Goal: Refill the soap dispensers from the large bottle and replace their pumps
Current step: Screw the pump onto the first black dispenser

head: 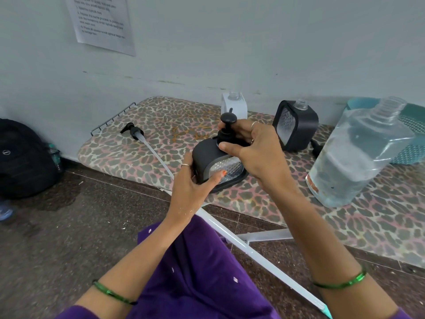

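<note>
Leopard-print ironing board [147, 125] against a pale wall, w/ brown stone floor below. Black dispenser [207, 157] sits near the board's front edge; left hand [190, 183] wraps its side, right hand [250, 146] pinches the pump collar [226, 134]. Risk: cross-threading, or the bottle tipping off that edge if twisted hard. Open large bottle [358, 157] stands to the dispenser's right; spare pump [133, 131] lies to its left.

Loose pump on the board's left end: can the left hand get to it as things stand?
Probably yes, once freed. The loose pump lies alone on the ironing board, nothing over it, on the left hand's side. But that hand grips the black dispenser while the right hand holds its pump collar.
</note>
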The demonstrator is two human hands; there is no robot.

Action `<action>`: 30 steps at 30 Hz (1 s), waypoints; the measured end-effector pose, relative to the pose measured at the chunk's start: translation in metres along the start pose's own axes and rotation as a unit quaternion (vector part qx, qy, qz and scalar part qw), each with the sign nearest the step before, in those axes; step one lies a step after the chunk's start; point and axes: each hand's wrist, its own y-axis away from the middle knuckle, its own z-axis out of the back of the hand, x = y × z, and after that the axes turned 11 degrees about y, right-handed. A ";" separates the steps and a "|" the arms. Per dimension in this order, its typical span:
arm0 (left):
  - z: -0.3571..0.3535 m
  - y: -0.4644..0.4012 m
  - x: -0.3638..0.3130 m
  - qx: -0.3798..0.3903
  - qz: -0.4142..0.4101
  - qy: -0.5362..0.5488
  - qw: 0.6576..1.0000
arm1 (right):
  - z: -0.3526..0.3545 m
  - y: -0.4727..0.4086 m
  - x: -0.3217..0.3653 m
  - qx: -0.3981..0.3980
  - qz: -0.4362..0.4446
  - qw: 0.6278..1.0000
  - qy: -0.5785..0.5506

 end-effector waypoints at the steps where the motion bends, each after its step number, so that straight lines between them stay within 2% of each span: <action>1: 0.000 0.001 0.000 -0.002 -0.002 -0.003 1.000 | -0.001 0.002 0.002 -0.015 -0.005 1.000 0.005; 14: -0.002 0.001 -0.002 -0.025 0.013 -0.038 0.999 | -0.034 0.018 0.019 -0.186 -0.055 0.981 0.000; 17: -0.001 0.001 -0.005 -0.013 0.016 -0.018 1.000 | -0.028 0.016 0.015 -0.143 -0.039 0.988 0.032; 22: 0.001 0.001 -0.007 0.009 0.023 0.011 1.000 | 0.010 -0.003 0.004 0.046 -0.002 0.996 0.072; 24: 0.000 0.000 -0.006 0.005 0.028 0.010 1.000 | 0.015 -0.008 0.002 0.090 0.014 0.994 0.068; 26: 0.000 0.000 -0.005 -0.001 0.031 0.008 0.999 | 0.013 -0.011 0.002 0.093 0.028 0.993 0.072; 30: -0.003 0.005 -0.004 -0.013 0.020 0.002 1.000 | 0.004 -0.005 0.003 0.037 0.015 0.997 0.069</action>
